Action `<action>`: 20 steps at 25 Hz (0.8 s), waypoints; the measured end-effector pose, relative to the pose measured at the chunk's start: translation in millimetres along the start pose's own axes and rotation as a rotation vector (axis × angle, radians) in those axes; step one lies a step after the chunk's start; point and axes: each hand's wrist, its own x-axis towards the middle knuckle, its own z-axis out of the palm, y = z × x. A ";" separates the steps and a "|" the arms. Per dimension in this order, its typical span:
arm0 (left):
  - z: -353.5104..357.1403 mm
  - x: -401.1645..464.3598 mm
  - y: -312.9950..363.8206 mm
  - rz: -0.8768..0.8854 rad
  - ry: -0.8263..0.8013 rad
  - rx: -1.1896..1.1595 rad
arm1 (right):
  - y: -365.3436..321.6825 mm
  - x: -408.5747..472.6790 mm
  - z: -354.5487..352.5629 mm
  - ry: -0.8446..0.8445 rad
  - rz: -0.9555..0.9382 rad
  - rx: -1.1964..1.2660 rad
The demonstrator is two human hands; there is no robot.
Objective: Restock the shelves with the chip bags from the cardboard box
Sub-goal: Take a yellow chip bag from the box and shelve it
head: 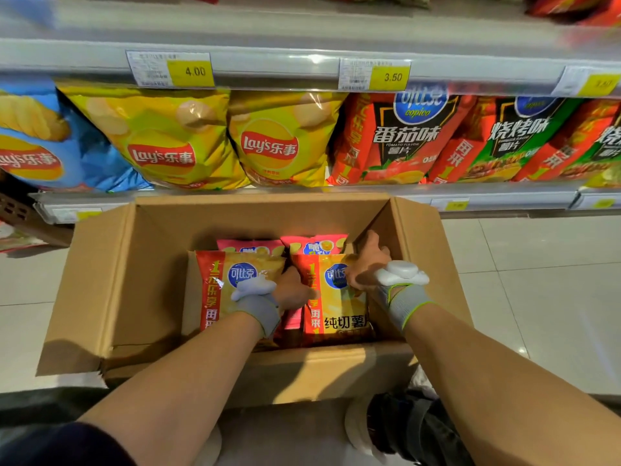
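Note:
An open cardboard box (100, 280) sits on the floor in front of the shelf (504, 196). Two yellow-and-red chip bags stand side by side in it, the left bag (215, 280) and the right bag (339, 317), with pink bags (248, 245) behind them. My left hand (292, 290) reaches into the gap between the two yellow bags, fingers curled down at their edges; which bag it grips is hidden. My right hand (366, 264) pinches the top right corner of the right bag, one finger pointing at the box's far corner.
The shelf above the box holds yellow Lay's bags (174, 142), a blue Lay's bag (33, 139) at the left and red tomato-flavour bags (396, 139) at the right. Price tags (190, 72) line the upper shelf edge. Tiled floor (537, 280) lies to the right; my knee (403, 428) is below the box.

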 end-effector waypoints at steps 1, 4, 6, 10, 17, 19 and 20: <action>3.2 5.2 -3.8 0.007 0.012 -0.021 | -0.6 2.2 2.7 0.038 0.028 0.025; 9.1 18.9 -12.6 0.025 0.054 -0.055 | 2.3 7.6 0.0 -0.004 0.004 -0.002; 12.1 28.8 -19.2 0.032 0.052 -0.085 | 4.7 9.0 -4.3 -0.059 -0.016 -0.047; 0.0 9.4 -7.4 0.037 0.127 -0.135 | -4.2 5.9 -3.9 -0.034 0.023 0.008; -24.3 3.8 3.9 0.048 0.120 -0.204 | -13.2 -3.1 -17.8 -0.067 0.004 0.062; -33.8 -4.1 9.4 0.083 0.124 -0.172 | -21.1 -13.0 -25.8 -0.048 0.003 0.094; -37.8 -10.0 13.3 0.087 0.138 -0.155 | -23.3 -15.8 -29.4 -0.033 0.005 0.112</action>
